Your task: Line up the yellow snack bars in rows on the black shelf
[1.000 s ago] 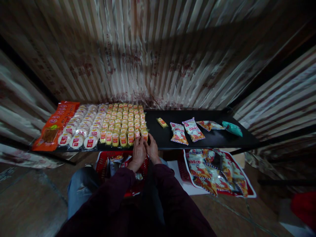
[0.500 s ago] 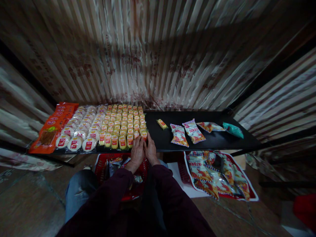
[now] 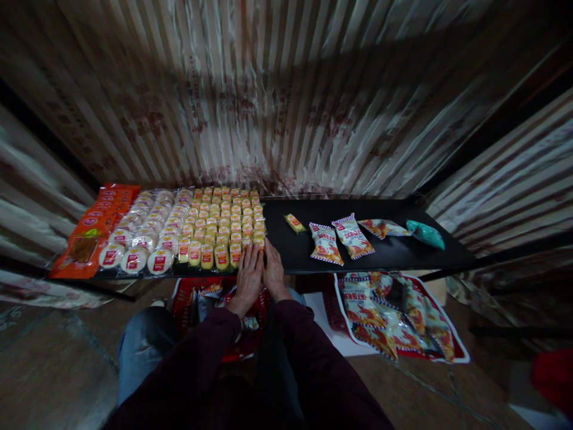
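Small yellow wrapped cakes (image 3: 222, 257) stand in tight rows on the black shelf (image 3: 308, 263). My left hand (image 3: 249, 276) lies with outstretched fingers on the front right corner of these rows, covering part of the cakes there. Beside it, my right hand (image 3: 274, 273) is held with straight fingers along the right side of the same corner. The two hands are close together, and their fingertips touch the wrapped cakes. One loose yellow cake (image 3: 295, 224) lies apart, to the right of the rows.
Left of the yellow rows are round white wrapped cakes (image 3: 161, 261) and orange packets (image 3: 85, 245). On the right lie printed snack bags (image 3: 326, 243) and a green bag (image 3: 425, 235). Below are a red basket (image 3: 179, 298) and a white-rimmed basket (image 3: 461, 352) of bags.
The view has shifted very slightly. Both hands stay at the front right corner of the yellow cakes, with almost no visible movement.
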The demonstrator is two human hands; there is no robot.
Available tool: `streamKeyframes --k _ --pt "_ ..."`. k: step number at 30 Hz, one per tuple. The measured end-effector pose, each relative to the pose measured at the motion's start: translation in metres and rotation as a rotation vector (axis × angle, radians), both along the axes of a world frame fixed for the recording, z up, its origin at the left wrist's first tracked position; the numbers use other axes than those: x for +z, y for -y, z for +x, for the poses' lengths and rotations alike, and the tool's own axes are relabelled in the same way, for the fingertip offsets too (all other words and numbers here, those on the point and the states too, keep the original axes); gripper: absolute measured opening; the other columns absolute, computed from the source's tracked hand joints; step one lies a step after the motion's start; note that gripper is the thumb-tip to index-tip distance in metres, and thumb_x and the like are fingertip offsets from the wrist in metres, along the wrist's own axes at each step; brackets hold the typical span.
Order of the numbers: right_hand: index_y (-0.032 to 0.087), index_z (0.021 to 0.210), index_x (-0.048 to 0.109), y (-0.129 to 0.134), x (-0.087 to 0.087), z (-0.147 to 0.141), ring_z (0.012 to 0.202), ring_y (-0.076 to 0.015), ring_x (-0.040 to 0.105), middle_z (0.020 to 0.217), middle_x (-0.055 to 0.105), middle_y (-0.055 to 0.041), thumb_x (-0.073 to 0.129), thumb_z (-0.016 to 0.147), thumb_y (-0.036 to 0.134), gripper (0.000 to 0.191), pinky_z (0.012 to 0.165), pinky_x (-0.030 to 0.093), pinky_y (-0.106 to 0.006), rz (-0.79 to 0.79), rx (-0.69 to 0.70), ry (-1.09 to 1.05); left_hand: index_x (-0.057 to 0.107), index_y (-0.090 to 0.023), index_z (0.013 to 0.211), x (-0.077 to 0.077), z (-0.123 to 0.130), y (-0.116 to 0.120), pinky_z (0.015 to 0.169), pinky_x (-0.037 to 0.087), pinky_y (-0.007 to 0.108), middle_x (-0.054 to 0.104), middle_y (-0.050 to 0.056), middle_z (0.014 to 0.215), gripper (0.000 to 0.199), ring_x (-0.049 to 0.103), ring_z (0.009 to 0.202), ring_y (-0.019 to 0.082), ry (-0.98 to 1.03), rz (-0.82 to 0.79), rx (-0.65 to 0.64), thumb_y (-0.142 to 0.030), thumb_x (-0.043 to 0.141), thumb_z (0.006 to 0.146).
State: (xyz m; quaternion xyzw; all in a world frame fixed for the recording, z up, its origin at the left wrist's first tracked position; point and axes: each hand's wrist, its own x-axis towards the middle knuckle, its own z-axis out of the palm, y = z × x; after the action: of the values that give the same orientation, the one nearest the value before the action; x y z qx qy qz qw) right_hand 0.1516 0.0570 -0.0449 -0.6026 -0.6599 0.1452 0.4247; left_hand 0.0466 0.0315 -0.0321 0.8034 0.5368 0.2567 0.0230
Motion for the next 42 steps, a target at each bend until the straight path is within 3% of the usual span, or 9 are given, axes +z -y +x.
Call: streamKeyframes --k 8,15,22,35,42 --pt "0.017 0.144 0.041 0.009 -0.005 -0.001 0.136 -0.0210 0.039 0.144 0.048 -0.0107 0.034 0.093 0.024 0.052 0.112 0.036 -0.042 -0.011 -0.049 -0.008 0.036 -0.014 0.144 -0.013 -0.003 0.003 0.116 0.033 0.047 0.039 0.014 0.151 0.056 0.022 0.145 0.022 -0.009 0.030 -0.073 -0.005 0.034 0.089" --pt "0.015 0.141 0.045 0.010 -0.005 0.000 0.128 -0.0225 0.048 0.138 0.055 -0.0133 0.038 0.091 0.024 0.051 0.110 0.039 -0.044 0.007 -0.033 0.008 0.040 -0.011 0.142 -0.006 -0.004 0.001 0.118 0.027 0.048 0.040 0.015 0.150 0.054 0.023 0.145 0.023 -0.047 0.021 -0.090 -0.007 0.037 0.088" --pt "0.013 0.143 0.042 0.012 -0.007 0.002 0.134 -0.0217 0.043 0.144 0.049 -0.0131 0.034 0.092 0.024 0.053 0.112 0.037 -0.043 0.000 -0.043 -0.005 0.038 -0.011 0.143 -0.003 -0.003 0.003 0.118 0.027 0.050 0.040 0.014 0.150 0.054 0.023 0.145 0.023 -0.061 0.040 -0.104 -0.006 0.035 0.088" --pt "0.013 0.143 0.042 0.016 -0.007 0.005 0.128 -0.0232 0.048 0.138 0.054 -0.0142 0.039 0.088 0.023 0.055 0.110 0.040 -0.046 0.015 -0.021 0.003 0.040 -0.012 0.142 -0.004 -0.004 0.000 0.118 0.029 0.047 0.040 0.014 0.150 0.053 0.025 0.145 0.021 -0.051 0.027 -0.120 -0.007 0.035 0.090" --pt "0.008 0.139 0.045 0.008 -0.004 0.021 0.133 -0.0245 0.043 0.140 0.050 -0.0174 0.035 0.091 0.026 0.052 0.111 0.037 -0.048 0.027 -0.123 0.004 0.037 -0.012 0.144 -0.004 -0.002 0.005 0.118 0.026 0.049 0.037 0.013 0.152 0.058 0.019 0.146 0.022 -0.035 0.077 -0.139 -0.005 0.033 0.087"
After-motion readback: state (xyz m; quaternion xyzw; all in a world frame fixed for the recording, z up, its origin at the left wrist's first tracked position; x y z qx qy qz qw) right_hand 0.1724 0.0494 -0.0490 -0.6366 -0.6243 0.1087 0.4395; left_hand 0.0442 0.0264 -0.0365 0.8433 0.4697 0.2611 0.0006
